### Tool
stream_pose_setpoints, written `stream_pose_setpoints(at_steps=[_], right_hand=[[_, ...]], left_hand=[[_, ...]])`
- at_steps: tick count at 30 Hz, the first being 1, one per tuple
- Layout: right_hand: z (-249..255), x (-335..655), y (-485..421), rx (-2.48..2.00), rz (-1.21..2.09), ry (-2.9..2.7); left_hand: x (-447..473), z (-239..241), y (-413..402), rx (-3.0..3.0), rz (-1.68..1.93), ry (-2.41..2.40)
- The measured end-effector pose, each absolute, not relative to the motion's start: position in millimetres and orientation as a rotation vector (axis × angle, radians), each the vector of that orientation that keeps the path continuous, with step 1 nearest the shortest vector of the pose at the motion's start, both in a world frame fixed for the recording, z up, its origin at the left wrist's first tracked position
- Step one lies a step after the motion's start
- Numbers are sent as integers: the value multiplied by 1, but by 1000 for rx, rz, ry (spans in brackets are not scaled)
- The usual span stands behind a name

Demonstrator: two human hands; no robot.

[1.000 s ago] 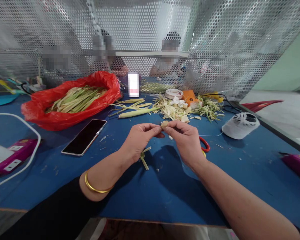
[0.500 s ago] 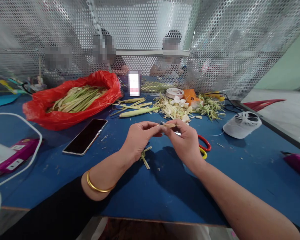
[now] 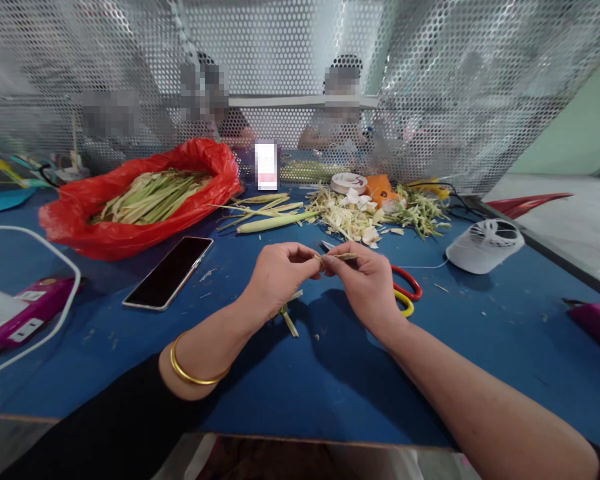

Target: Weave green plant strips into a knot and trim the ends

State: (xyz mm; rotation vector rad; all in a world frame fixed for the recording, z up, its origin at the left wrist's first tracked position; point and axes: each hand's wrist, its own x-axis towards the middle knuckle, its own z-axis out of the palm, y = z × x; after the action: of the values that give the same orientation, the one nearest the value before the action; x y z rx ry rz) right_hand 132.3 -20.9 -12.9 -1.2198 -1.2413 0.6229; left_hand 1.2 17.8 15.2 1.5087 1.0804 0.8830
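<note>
Over the middle of the blue table my left hand [image 3: 283, 275] and my right hand [image 3: 367, 280] meet fingertip to fingertip, both closed in a pinch. Between them is a narrow, dry-looking leaf strip [image 3: 349, 256], its free end lying across my right fingers. The part inside the fingertips is hidden. Scissors [image 3: 409, 293] with red and yellow handles lie on the table, partly covered by my right hand. Below my left wrist rests a small knotted piece of leaf strip [image 3: 290, 321]. White thread runs from a spool [image 3: 484, 247] toward my right hand.
A red plastic bag [image 3: 70, 227] full of long leaf strips [image 3: 155, 197] stands at left, behind a dark phone [image 3: 170, 273]. Stalks [image 3: 275, 223], a heap of trimmings [image 3: 350, 217] and a tape roll [image 3: 349, 183] lie farther back. People sit behind a perforated screen [image 3: 280, 53].
Both hands stay joined in nearly the same place, with the fingers slightly shifted. The strip now lies flatter across my right fingers, and more of the scissors shows.
</note>
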Motion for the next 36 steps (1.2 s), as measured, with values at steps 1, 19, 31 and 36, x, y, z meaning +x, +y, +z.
stream_pose_setpoints(at_steps=[1, 19, 31, 36], right_hand=[[-13, 132, -21, -1218, 630, -1236], [15, 173, -16, -1327, 406, -1133], [-12, 199, -33, -2278, -3, -2145], [-11, 199, -29, -2264, -66, -2161]], left_hand=[[1, 15, 19, 1508, 879, 1080], [-10, 19, 28, 1234, 935, 1025], [-19, 18, 44, 929, 1014, 1006], [-21, 17, 45, 884, 1043, 1006]])
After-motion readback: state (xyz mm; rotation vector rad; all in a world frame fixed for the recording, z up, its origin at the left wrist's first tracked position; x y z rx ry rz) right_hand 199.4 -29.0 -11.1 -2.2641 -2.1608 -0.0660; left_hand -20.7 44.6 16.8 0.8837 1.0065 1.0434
